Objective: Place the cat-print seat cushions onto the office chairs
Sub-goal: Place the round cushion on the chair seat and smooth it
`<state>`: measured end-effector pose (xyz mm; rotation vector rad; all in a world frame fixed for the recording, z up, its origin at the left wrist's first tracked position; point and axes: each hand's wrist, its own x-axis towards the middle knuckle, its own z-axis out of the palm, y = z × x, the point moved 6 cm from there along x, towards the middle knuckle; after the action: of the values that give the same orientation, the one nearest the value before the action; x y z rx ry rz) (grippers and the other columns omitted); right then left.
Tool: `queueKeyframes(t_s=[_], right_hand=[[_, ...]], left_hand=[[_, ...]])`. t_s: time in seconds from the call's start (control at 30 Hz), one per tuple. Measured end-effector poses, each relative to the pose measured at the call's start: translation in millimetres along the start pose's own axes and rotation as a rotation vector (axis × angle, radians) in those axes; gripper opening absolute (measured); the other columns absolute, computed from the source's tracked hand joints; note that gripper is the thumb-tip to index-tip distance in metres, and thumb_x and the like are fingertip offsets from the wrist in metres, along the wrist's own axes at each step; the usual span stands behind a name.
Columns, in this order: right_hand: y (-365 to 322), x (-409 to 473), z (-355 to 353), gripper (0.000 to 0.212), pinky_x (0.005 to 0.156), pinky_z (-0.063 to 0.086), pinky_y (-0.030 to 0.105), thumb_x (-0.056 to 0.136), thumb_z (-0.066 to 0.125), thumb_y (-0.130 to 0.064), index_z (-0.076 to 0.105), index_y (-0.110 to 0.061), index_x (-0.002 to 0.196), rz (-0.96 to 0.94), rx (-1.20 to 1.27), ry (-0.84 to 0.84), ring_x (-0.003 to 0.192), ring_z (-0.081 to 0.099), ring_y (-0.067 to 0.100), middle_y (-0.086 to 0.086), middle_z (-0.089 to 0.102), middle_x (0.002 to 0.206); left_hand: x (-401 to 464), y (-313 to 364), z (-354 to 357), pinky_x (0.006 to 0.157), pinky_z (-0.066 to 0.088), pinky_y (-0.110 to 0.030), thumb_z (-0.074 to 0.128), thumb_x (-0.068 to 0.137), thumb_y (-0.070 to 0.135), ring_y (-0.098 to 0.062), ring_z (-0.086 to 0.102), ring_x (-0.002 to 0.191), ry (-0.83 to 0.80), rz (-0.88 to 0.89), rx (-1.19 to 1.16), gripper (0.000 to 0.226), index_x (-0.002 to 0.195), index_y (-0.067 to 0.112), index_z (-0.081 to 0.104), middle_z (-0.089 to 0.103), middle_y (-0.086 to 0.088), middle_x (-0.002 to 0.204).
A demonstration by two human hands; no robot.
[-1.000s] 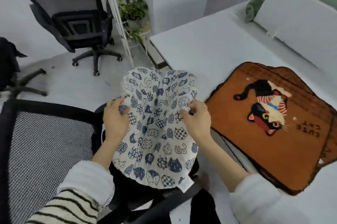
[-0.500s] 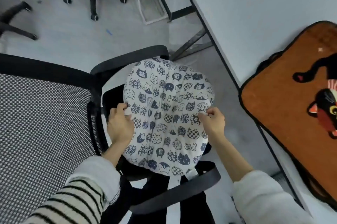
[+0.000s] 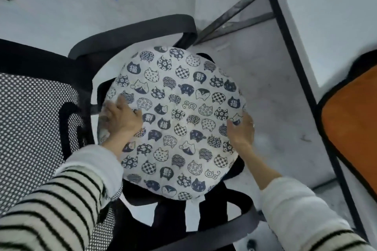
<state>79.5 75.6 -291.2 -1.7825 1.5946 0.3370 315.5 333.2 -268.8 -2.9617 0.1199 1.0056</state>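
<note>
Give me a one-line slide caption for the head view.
Both hands flatten a round blue-and-white cat-print cushion onto a black office chair.

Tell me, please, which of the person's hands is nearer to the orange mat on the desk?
The right hand. It rests at the cat-print cushion's right edge, on the side toward the orange mat, while the left hand lies on the cushion's far left side, by the chair's mesh backrest.

The cushion (image 3: 179, 120) is white with dark blue cat faces. The chair (image 3: 132, 32) is black. The mat (image 3: 355, 120) is orange.
</note>
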Motion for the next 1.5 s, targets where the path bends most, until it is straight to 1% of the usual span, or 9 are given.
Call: queueKeyframes(t_s=[0.17, 0.3, 0.4, 0.5, 0.67, 0.77, 0.9, 1.23, 1.5], right_hand=[[-89.8, 58.4, 11.9, 0.066, 0.116, 0.006, 0.057, 0.095, 0.039, -0.05, 0.012, -0.026, 0.15, -0.383, -0.247, 0.006, 0.147, 0.007, 0.025, 0.002, 0.01, 0.159], [-123.4, 78.4, 32.9, 0.069, 0.113, 0.017, 0.056, 0.092, 0.034, -0.059, 0.012, -0.028, 0.15, -0.425, -0.37, -0.086, 0.142, 0.019, 0.03, 0.008, 0.02, 0.156], [-126.7, 67.2, 32.8, 0.067, 0.108, 0.023, 0.055, 0.091, 0.035, -0.061, 0.021, -0.028, 0.147, -0.472, -0.379, 0.025, 0.135, 0.028, 0.031, 0.012, 0.032, 0.149], [-131.3, 53.7, 28.0, 0.062, 0.104, 0.028, 0.053, 0.09, 0.036, -0.061, 0.03, -0.029, 0.143, -0.571, -0.408, 0.095, 0.13, 0.034, 0.03, 0.011, 0.04, 0.143], [-141.5, 57.5, 33.4, 0.064, 0.107, 0.025, 0.054, 0.091, 0.035, -0.062, 0.026, -0.029, 0.145, -0.614, -0.561, 0.005, 0.135, 0.03, 0.03, 0.01, 0.036, 0.147], [-138.8, 55.7, 42.1, 0.065, 0.113, 0.012, 0.06, 0.093, 0.031, -0.059, 0.016, -0.03, 0.149, -0.592, -0.58, 0.031, 0.145, 0.012, 0.028, 0.007, 0.015, 0.158], [-149.9, 36.0, 75.6, 0.063, 0.11, 0.009, 0.068, 0.092, 0.026, -0.063, 0.015, -0.036, 0.148, -0.916, -0.708, 0.102, 0.147, 0.006, 0.031, 0.005, 0.009, 0.16], [-165.0, 63.7, 124.2, 0.059, 0.106, 0.013, 0.07, 0.094, 0.027, -0.058, 0.03, -0.03, 0.146, -1.118, -0.733, 0.205, 0.142, 0.022, 0.038, 0.009, 0.021, 0.157], [-131.3, 51.6, 88.6, 0.059, 0.11, 0.009, 0.067, 0.094, 0.022, -0.059, 0.016, -0.037, 0.148, -0.957, -0.736, 0.12, 0.147, 0.011, 0.024, 0.002, 0.013, 0.159]], left_hand=[[76.6, 54.2, -22.3, 0.109, 0.007, -0.069, 0.033, 0.091, 0.059, -0.036, -0.001, 0.145, 0.196, 0.273, -0.039, 0.068, 0.147, 0.034, 0.003, -0.004, -0.012, 0.158], [104.0, 79.7, -24.8, 0.107, 0.016, -0.065, 0.027, 0.087, 0.068, -0.036, 0.019, 0.14, 0.16, 0.322, -0.02, 0.068, 0.146, 0.041, 0.005, 0.018, -0.015, 0.153], [94.0, 72.3, -24.6, 0.097, 0.033, -0.056, 0.03, 0.086, 0.068, -0.037, 0.038, 0.121, 0.279, 0.295, -0.027, 0.067, 0.145, 0.039, 0.015, 0.037, -0.018, 0.136], [77.9, 60.9, -27.9, 0.092, 0.037, -0.053, 0.034, 0.087, 0.065, -0.038, 0.041, 0.114, 0.383, 0.267, -0.051, 0.063, 0.142, 0.037, 0.022, 0.041, -0.018, 0.128], [84.3, 48.2, -18.8, 0.095, 0.033, -0.057, 0.027, 0.09, 0.062, -0.04, 0.036, 0.122, 0.26, 0.145, -0.028, 0.061, 0.145, 0.036, 0.016, 0.035, -0.019, 0.138], [94.2, 50.8, -12.6, 0.104, 0.021, -0.066, 0.019, 0.092, 0.059, -0.04, 0.02, 0.138, 0.209, 0.119, 0.024, 0.062, 0.147, 0.036, 0.004, 0.015, -0.015, 0.154], [86.8, 95.5, -3.3, 0.104, 0.002, -0.074, 0.014, 0.093, 0.059, -0.036, -0.002, 0.145, 0.331, 0.375, 0.098, 0.06, 0.148, 0.037, 0.001, -0.003, -0.01, 0.159], [108.1, 112.7, 29.4, 0.103, -0.001, -0.075, 0.005, 0.092, 0.059, -0.037, 0.003, 0.145, 0.462, 0.388, 0.181, 0.059, 0.147, 0.04, -0.002, 0.001, -0.009, 0.159], [76.6, 64.6, 17.4, 0.106, 0.003, -0.072, 0.014, 0.093, 0.061, -0.03, 0.002, 0.146, 0.4, 0.362, 0.132, 0.059, 0.147, 0.04, 0.003, 0.001, -0.002, 0.16]])
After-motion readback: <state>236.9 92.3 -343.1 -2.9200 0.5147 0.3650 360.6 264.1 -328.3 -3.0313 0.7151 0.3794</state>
